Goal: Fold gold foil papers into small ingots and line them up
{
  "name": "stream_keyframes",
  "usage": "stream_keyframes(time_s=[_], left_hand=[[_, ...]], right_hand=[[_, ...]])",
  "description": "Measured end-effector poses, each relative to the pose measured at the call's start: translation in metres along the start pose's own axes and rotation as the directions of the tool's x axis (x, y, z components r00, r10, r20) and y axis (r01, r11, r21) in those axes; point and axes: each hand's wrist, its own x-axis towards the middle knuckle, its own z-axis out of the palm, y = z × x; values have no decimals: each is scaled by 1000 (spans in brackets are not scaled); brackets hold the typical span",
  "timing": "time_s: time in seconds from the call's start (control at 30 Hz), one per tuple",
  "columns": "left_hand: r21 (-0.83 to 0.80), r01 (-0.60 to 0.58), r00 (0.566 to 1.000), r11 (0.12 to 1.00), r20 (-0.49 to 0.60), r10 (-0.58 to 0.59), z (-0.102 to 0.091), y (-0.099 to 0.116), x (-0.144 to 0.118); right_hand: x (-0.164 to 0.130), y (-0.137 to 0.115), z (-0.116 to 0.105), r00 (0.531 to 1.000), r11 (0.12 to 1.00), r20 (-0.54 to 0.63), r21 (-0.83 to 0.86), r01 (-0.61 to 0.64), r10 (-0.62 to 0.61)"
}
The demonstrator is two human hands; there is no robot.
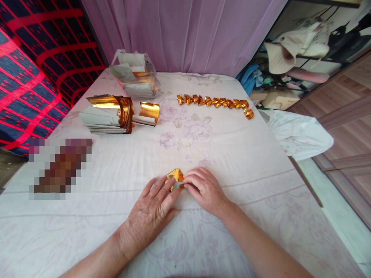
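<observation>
a row of folded gold foil pieces [216, 102] lies finished, while the left hand [150, 216] and right hand [204, 189] pinch another half-folded gold foil piece [175, 175] with fingers closed, stacks of gold foil sheets [108, 114] left.

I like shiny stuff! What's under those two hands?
A small folded gold paper piece peeks out between the left hand and right hand. Its lower part is covered by the fingers.

I see my left hand [152, 210] and right hand [204, 189] pressing a small folded gold paper [175, 175] on the white cloth [232, 154], with a row of folded gold pieces [216, 102] well beyond.
</observation>
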Motion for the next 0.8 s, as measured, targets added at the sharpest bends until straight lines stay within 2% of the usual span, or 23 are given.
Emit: stream_keyframes(time_s=[0.17, 0.8], left_hand=[[30, 18, 998, 999, 59, -19, -1, -1, 0], [14, 59, 992, 998, 108, -60, -2, -1, 4]], right_hand=[[1, -1, -1, 1000, 1000, -12, -1, 2, -2], [-2, -3, -1, 997, 999, -54, 11, -48, 48]])
